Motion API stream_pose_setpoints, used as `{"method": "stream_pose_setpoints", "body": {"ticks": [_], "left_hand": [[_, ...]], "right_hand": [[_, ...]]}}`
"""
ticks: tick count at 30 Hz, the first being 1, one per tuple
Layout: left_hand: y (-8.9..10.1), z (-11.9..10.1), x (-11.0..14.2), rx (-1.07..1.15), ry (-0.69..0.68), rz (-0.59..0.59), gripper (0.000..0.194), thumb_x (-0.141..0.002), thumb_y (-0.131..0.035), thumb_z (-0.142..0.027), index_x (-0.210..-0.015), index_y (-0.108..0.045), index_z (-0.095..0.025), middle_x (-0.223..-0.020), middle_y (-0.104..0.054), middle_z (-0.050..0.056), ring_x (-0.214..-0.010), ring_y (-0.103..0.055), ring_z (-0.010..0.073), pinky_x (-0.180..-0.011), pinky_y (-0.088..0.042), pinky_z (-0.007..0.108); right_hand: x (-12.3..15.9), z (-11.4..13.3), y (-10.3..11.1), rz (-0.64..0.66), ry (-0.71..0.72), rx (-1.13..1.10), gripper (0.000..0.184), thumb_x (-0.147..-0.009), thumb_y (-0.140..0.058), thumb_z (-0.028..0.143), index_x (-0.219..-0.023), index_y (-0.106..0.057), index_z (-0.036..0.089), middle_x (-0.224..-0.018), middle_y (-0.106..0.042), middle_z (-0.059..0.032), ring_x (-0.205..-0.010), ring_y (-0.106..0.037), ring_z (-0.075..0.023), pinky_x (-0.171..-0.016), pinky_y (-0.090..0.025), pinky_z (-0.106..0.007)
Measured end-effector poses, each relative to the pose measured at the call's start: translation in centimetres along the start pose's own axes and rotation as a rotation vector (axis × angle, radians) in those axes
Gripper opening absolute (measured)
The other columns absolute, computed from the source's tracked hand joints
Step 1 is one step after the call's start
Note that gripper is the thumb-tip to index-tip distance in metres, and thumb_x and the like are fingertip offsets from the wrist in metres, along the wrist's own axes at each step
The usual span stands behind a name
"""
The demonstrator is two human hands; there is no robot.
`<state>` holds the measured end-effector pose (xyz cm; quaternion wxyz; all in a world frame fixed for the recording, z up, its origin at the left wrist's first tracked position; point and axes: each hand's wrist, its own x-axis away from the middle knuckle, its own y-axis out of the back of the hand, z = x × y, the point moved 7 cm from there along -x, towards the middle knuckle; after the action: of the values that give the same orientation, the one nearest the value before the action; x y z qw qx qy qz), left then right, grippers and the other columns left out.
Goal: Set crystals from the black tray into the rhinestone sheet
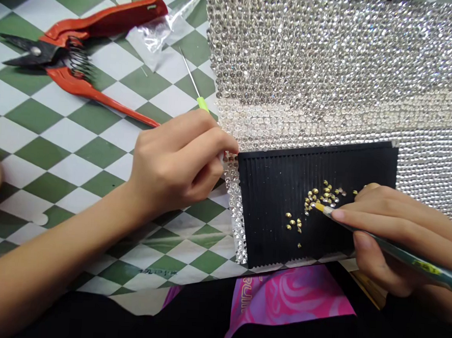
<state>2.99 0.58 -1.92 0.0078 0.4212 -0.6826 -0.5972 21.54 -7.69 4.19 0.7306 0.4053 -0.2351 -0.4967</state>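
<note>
My right hand (401,236) grips a dark green pencil (404,251) with a yellow tip. That tip touches a loose cluster of small gold-backed rhinestones (326,195) on a black ridged tray (274,192). A few more stones lie apart, nearer the tray's left side. My left hand (180,161) is closed, its thumb and index finger pinched at the tray's upper left corner, over the edge of a rhinestone sheet (332,53). What sits between those fingertips is mostly hidden. The tray rests partly on the glittering sheet.
Red-handled snips (79,58) lie with their jaws apart at the upper left. A clear plastic bag (153,37) and a thin needle tool with a lime-green handle (202,103) are beside them. A green-and-white checked cloth (108,151) covers the table.
</note>
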Motion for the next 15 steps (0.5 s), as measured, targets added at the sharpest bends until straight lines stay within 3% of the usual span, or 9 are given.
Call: {"method": "stream_pose_setpoints", "body": {"ticks": [7, 12, 15], "left_hand": [[0.08, -0.01, 0.0, 0.001, 0.003, 0.003, 0.029, -0.08, -0.036, -0.003, -0.091, -0.055, -0.021, -0.078, -0.048, -0.003, -0.07, -0.043, -0.0007, -0.059, -0.033, 0.014], [0.08, -0.01, 0.0, 0.005, 0.009, 0.009, 0.029, -0.08, -0.035, -0.003, -0.091, -0.055, -0.021, -0.078, -0.049, -0.003, -0.07, -0.044, -0.0008, -0.059, -0.034, 0.015], [0.06, -0.05, -0.06, 0.001, 0.007, 0.009, 0.029, -0.08, -0.035, -0.003, -0.091, -0.055, -0.021, -0.078, -0.049, -0.003, -0.07, -0.044, -0.0006, -0.059, -0.033, 0.015]], "right_hand": [[0.66, -0.29, -0.35, 0.028, -0.08, -0.014, 0.031, -0.079, -0.054, 0.003, -0.101, -0.065, 0.021, -0.077, -0.065, -0.0016, -0.068, -0.065, -0.0146, -0.063, -0.056, -0.031], [0.74, -0.76, 0.21, -0.111, -0.183, -0.006, 0.015, -0.084, -0.06, 0.03, -0.097, -0.068, 0.031, -0.083, -0.067, -0.0023, -0.074, -0.067, -0.019, -0.058, -0.056, -0.034], [1.0, -0.85, 0.61, -0.136, -0.214, 0.01, 0.019, -0.085, -0.06, 0.041, -0.1, -0.068, 0.032, -0.09, -0.068, -0.0047, -0.075, -0.067, -0.0198, -0.057, -0.056, -0.034]]}}
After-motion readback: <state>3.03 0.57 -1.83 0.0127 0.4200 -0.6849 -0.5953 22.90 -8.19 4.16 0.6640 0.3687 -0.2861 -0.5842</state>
